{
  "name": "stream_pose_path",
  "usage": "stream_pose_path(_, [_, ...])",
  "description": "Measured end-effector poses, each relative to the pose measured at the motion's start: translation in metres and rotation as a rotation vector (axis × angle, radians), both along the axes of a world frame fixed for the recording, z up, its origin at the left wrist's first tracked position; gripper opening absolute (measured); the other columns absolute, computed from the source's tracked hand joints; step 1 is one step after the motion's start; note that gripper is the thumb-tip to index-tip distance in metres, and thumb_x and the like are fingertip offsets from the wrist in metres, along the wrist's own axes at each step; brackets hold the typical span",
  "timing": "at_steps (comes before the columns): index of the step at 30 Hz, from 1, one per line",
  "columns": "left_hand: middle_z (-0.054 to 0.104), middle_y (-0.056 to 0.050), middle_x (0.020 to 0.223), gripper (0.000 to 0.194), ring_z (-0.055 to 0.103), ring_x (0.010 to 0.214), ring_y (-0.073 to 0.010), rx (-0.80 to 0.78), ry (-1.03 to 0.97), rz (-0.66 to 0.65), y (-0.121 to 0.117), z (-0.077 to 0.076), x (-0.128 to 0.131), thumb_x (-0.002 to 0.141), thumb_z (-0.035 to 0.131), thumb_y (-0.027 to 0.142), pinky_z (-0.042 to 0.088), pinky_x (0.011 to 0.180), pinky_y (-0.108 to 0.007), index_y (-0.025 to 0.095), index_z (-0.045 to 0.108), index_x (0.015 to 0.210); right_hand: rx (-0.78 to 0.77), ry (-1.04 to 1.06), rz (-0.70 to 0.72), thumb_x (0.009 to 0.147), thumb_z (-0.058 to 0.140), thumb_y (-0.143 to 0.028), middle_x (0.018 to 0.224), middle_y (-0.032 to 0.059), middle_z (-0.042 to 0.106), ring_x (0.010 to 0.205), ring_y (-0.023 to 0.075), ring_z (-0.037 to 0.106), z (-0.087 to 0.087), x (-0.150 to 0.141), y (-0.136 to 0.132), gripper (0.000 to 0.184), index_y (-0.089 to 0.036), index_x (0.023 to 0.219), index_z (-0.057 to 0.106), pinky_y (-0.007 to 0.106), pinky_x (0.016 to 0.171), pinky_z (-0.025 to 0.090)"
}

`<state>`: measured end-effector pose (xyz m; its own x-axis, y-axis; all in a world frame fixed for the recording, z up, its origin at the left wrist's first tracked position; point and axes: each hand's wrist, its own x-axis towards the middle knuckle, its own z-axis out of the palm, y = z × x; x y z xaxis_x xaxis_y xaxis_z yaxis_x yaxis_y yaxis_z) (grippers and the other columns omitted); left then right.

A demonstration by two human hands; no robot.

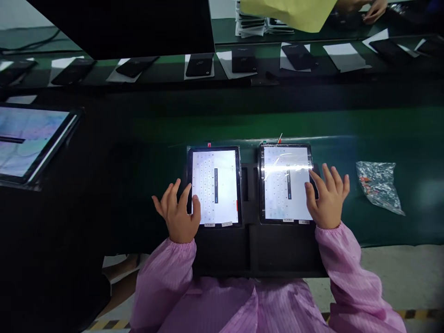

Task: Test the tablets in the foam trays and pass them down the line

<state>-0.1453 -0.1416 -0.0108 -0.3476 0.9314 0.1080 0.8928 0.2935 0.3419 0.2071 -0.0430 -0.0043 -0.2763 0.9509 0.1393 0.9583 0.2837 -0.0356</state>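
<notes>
Two lit tablets lie side by side in a black holder [249, 240] on the green belt. My left hand [178, 210] rests at the left edge of the left tablet [215, 185], fingers spread, thumb touching the screen. My right hand [328, 196] sits at the right edge of the right tablet [286, 182], fingers apart, thumb on the screen. Both screens show a white page with a grid. Neither hand holds anything. Both of my arms wear pink sleeves.
A crumpled clear plastic bag [379, 185] lies right of my right hand. A larger lit screen [29, 138] stands at the left. Several dark phones on white sheets [199, 64] line the far belt. Another person's hand [373, 11] and a yellow sheet [294, 14] appear at top right.
</notes>
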Motion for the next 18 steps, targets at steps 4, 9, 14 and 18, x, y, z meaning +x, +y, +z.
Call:
stream_pose_path(4, [0.06,-0.017,0.138,0.029,0.05,0.134,-0.0335,-0.034,-0.028,-0.045,0.007,0.003,0.002,0.094,0.054,0.028,0.015,0.12,-0.063,0.017,0.069,0.116,-0.04,-0.025,-0.102,0.099,0.041,-0.042,0.146,0.0161,0.052,0.143,0.0302,0.039,-0.003,0.005,0.001,0.044,-0.017,0.13,0.06,0.055,0.119,0.023])
stream_pose_path(9, [0.056,-0.019,0.14,0.031,0.048,0.135,-0.0348,-0.073,-0.023,-0.139,0.025,0.007,-0.003,0.095,0.054,0.029,0.015,0.119,-0.064,0.017,0.066,0.12,-0.093,-0.071,-0.1,0.098,0.043,-0.044,0.151,0.0203,0.045,0.147,0.0332,0.031,-0.01,-0.009,0.004,0.054,-0.012,0.14,0.051,0.061,0.12,0.018])
stream_pose_path(14, [0.051,-0.018,0.146,0.04,0.045,0.138,-0.0351,-0.08,-0.003,-0.386,0.047,0.006,0.002,0.093,0.056,0.03,0.017,0.119,-0.066,0.02,0.059,0.132,-0.209,0.056,0.217,0.096,0.05,-0.043,0.152,0.0197,0.044,0.15,0.0313,0.025,-0.005,-0.045,-0.008,0.061,-0.014,0.148,0.041,0.06,0.119,0.023])
stream_pose_path(18, [0.042,-0.013,0.155,0.043,0.039,0.142,-0.0357,-0.156,-0.008,-0.674,0.068,0.001,0.022,0.095,0.054,0.039,0.01,0.119,-0.068,0.027,0.057,0.136,-0.291,0.172,0.483,0.097,0.048,-0.035,0.154,0.0081,0.043,0.149,0.0245,0.03,0.008,-0.06,-0.015,0.053,-0.028,0.149,0.041,0.055,0.122,0.022])
